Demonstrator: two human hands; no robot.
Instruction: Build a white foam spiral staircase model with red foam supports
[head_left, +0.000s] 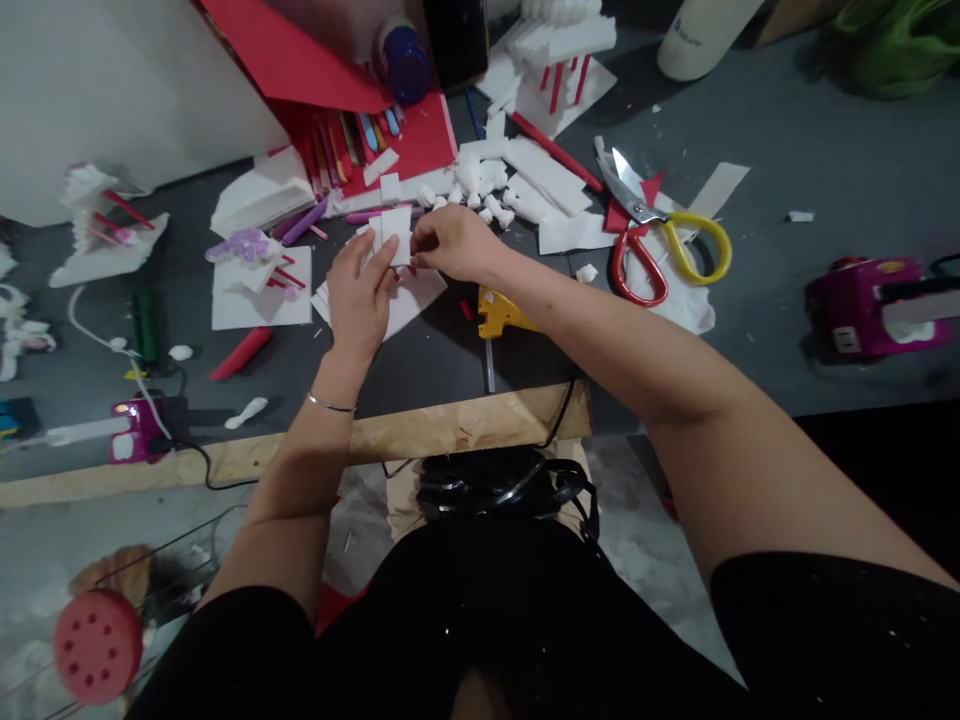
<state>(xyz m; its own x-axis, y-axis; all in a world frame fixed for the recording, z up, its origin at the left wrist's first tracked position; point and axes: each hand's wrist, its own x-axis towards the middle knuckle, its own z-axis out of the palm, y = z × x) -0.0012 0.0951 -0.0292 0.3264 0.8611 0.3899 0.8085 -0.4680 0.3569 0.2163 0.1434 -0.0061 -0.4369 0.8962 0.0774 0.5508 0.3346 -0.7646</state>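
Gray tabletop: wooden edge nearest the body.
Yellow glue gun: lying close, presumably for easy reach.
Left hand: half-curled, gripping white pieces, seemingly steadying them.
Right hand: fingertips pinched beside those pieces; contents unclear.
Red card: farther back, under pens.

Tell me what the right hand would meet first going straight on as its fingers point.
The right hand would probably meet the white piece touched by the left hand; whether it already touches is unclear.
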